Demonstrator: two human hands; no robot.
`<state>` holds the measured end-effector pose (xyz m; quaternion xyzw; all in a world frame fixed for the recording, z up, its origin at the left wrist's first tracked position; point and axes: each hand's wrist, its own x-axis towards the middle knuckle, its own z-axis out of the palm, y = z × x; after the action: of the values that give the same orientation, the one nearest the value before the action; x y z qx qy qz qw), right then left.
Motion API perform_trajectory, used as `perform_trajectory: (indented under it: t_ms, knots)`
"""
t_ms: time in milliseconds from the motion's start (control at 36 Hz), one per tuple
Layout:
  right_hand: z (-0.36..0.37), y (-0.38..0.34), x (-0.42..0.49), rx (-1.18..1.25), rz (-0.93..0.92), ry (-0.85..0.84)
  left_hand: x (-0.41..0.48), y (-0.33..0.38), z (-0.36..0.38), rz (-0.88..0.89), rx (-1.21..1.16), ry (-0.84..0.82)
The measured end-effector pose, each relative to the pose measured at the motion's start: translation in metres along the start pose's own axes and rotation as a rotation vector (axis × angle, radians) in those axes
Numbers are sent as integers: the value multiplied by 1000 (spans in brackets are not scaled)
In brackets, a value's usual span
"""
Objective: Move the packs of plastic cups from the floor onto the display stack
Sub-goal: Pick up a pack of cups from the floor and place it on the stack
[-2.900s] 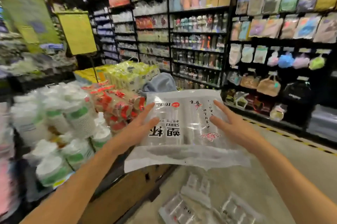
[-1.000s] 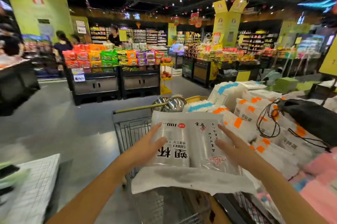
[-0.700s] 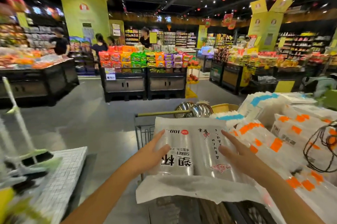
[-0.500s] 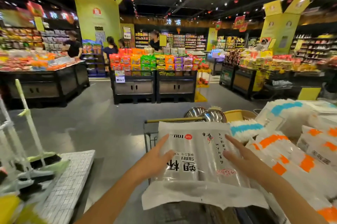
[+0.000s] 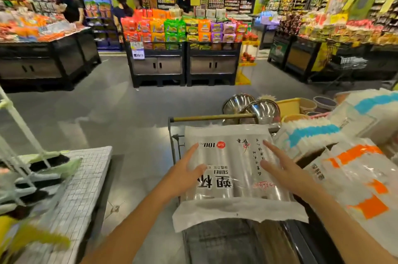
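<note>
Head cam: supermarket, grey floor (image 5: 129, 113), wire cart (image 5: 213, 117) below. Pack of plastic cups (image 5: 232, 169) over cart, btwn left hand (image 5: 185, 175) & right hand (image 5: 284, 173), both flat, fingers spread, pressing its sides. Display stack (image 5: 355, 167) just beside, on right.

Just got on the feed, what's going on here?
A person holds one pack of plastic cups flat between both hands, the left hand on its left edge and the right hand on its right, fingers straight. The pack is over a wire shopping cart, just left of the display stack of orange- and blue-marked packs. It has not yet been set on the stack.
</note>
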<state>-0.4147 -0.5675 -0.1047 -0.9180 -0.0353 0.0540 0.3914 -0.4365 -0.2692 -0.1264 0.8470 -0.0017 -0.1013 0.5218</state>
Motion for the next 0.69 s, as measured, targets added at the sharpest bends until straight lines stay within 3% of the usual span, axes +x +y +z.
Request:
perform_trajectory:
  t_ms: [389,694]
  knots:
    - [84,151,127,62,33,-100,112,-105,109,-227,-50,160]
    - [215,301,124,84,222,-224,143,-253,238,-482,9,259]
